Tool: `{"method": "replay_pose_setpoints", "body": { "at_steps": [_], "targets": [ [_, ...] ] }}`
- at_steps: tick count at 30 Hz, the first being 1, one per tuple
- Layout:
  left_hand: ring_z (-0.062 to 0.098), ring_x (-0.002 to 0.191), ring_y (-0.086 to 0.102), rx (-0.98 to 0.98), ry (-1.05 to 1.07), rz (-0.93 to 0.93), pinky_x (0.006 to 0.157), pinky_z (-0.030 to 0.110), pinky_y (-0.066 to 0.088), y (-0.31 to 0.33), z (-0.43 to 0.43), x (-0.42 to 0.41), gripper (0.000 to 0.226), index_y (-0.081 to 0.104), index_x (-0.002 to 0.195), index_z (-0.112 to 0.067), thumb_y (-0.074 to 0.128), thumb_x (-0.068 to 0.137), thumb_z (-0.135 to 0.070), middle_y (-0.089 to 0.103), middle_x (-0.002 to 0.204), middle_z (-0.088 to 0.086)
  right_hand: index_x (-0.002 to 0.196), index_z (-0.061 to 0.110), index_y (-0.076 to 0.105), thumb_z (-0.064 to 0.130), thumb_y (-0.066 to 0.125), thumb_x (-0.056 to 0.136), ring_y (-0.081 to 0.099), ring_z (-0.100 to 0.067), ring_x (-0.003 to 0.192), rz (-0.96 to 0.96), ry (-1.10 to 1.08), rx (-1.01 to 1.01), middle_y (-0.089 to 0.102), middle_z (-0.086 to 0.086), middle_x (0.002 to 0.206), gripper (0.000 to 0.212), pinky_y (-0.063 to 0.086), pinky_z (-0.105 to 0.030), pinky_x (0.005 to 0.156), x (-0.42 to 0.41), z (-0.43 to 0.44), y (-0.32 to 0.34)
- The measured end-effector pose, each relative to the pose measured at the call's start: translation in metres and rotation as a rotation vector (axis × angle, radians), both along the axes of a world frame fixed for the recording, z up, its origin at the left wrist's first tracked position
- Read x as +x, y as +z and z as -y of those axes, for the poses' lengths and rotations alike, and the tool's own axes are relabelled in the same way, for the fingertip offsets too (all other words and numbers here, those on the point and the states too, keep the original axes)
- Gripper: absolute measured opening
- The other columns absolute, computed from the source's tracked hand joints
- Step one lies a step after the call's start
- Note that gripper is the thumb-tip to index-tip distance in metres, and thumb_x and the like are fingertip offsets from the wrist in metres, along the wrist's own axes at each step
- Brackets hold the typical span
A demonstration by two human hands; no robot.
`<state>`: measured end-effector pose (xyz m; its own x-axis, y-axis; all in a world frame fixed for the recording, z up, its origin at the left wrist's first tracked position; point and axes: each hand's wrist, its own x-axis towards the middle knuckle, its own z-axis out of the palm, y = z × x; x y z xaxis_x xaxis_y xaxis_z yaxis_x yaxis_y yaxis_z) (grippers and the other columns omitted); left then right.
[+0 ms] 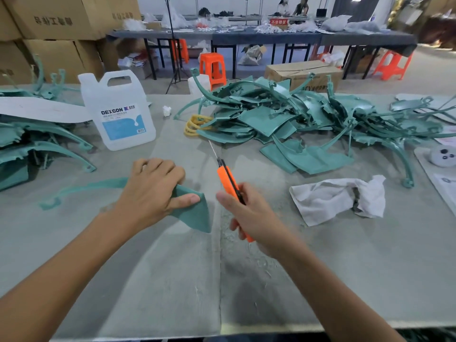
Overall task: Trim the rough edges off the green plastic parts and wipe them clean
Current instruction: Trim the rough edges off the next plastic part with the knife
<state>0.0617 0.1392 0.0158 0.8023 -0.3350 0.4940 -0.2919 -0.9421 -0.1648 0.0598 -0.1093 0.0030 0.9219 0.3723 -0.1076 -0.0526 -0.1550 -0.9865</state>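
Observation:
My left hand [153,191] grips a green plastic part [195,213] on the grey table, thumb along its top edge; a long curved arm of the part runs out to the left. My right hand [249,215] holds an orange utility knife [228,181] with its blade extended, pointing away from me, just right of the part and apart from it. A crumpled white cloth [338,198] lies on the table to the right. A big pile of green parts [296,119] fills the far right of the table. Another stack of green parts [37,144] sits at the left.
A white DEXCON jug [118,112] stands behind my left hand. Yellow plastic rings [195,124] lie beside the big pile. Fine shavings litter the table [172,280] in front of me. Cardboard boxes [54,33], orange stools and other worktables stand beyond.

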Motion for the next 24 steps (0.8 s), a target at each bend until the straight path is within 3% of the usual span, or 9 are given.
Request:
{"method": "replay_pose_setpoints", "body": {
  "at_steps": [5,10,12,14,16,18,20,22,24],
  "targets": [
    [0.021,0.090,0.041,-0.244,0.092,0.001,0.078,0.035,0.022,-0.006,0.016,-0.007,0.063,0.046,0.084,-0.023,0.037,0.080,-0.085,0.050,0.089,-0.005,0.101,0.014,0.052,0.004,0.073,0.086,0.058,-0.012,0.055,-0.121,-0.041,0.223,0.057,0.002,0.071,0.027,0.036,-0.024,0.040,-0.014,-0.031,-0.010],
    [0.024,0.123,0.038,-0.714,0.266,0.122,0.106,0.034,0.026,-0.033,0.063,-0.042,0.072,0.043,0.120,-0.016,0.059,0.076,-0.071,0.040,0.130,0.002,0.092,0.014,0.050,0.006,0.076,0.087,0.047,-0.011,0.054,-0.026,-0.183,0.278,0.050,0.007,0.063,0.027,0.041,-0.023,0.044,-0.026,-0.036,-0.016],
    [0.017,0.126,0.042,-0.990,0.258,-0.016,0.108,0.037,0.036,-0.046,0.082,-0.054,0.078,0.038,0.131,-0.019,0.057,0.078,-0.072,0.040,0.134,-0.003,0.093,0.012,0.050,0.009,0.074,0.085,0.047,-0.011,0.052,0.003,-0.172,0.270,0.051,0.004,0.063,0.025,0.042,-0.022,0.045,-0.034,-0.034,-0.016],
    [0.017,0.116,0.060,-1.420,0.163,-0.255,0.094,0.043,0.052,-0.052,0.096,-0.064,0.091,0.033,0.143,-0.028,0.062,0.072,-0.079,0.054,0.132,-0.004,0.100,0.010,0.052,0.013,0.070,0.081,0.053,-0.015,0.052,-0.017,-0.097,0.274,0.057,-0.008,0.067,0.026,0.040,-0.026,0.042,-0.045,-0.028,-0.015],
    [0.021,0.076,0.070,-1.661,0.073,-0.402,0.061,0.038,0.056,-0.059,0.101,-0.067,0.098,0.039,0.142,-0.028,0.069,0.067,-0.082,0.071,0.102,0.000,0.106,0.010,0.054,0.008,0.068,0.079,0.059,-0.018,0.058,-0.041,-0.014,0.278,0.064,-0.019,0.080,0.030,0.040,-0.027,0.042,-0.052,-0.021,-0.017],
    [0.028,0.069,0.065,-1.641,0.069,-0.455,0.063,0.043,0.055,-0.066,0.099,-0.067,0.087,0.047,0.141,-0.030,0.068,0.073,-0.078,0.071,0.095,0.007,0.107,0.012,0.055,-0.001,0.065,0.082,0.060,-0.020,0.060,-0.035,0.017,0.257,0.063,-0.017,0.080,0.030,0.040,-0.027,0.041,-0.056,-0.015,-0.020],
    [0.041,0.085,0.064,-1.554,0.096,-0.473,0.081,0.057,0.056,-0.070,0.097,-0.068,0.070,0.049,0.143,-0.035,0.059,0.083,-0.070,0.071,0.106,0.011,0.107,0.015,0.056,0.000,0.065,0.089,0.061,-0.020,0.061,-0.033,-0.001,0.228,0.064,-0.013,0.081,0.025,0.040,-0.027,0.042,-0.058,-0.010,-0.023],
    [0.019,0.099,0.069,-1.326,0.154,-0.383,0.088,0.041,0.057,-0.074,0.093,-0.069,0.052,0.053,0.137,-0.045,0.047,0.088,-0.063,0.072,0.110,-0.010,0.105,0.024,0.058,0.016,0.068,0.095,0.062,-0.018,0.061,-0.003,-0.037,0.198,0.071,-0.006,0.089,0.015,0.040,-0.027,0.042,-0.058,-0.004,-0.026],
    [-0.002,0.093,0.066,-1.198,0.202,-0.273,0.073,0.012,0.048,-0.073,0.090,-0.071,0.037,0.057,0.124,-0.054,0.046,0.089,-0.055,0.070,0.103,-0.026,0.097,0.037,0.060,0.040,0.063,0.096,0.063,-0.015,0.060,0.052,-0.079,0.165,0.072,-0.003,0.090,0.005,0.039,-0.025,0.042,-0.055,0.003,-0.026]
  ]
}}
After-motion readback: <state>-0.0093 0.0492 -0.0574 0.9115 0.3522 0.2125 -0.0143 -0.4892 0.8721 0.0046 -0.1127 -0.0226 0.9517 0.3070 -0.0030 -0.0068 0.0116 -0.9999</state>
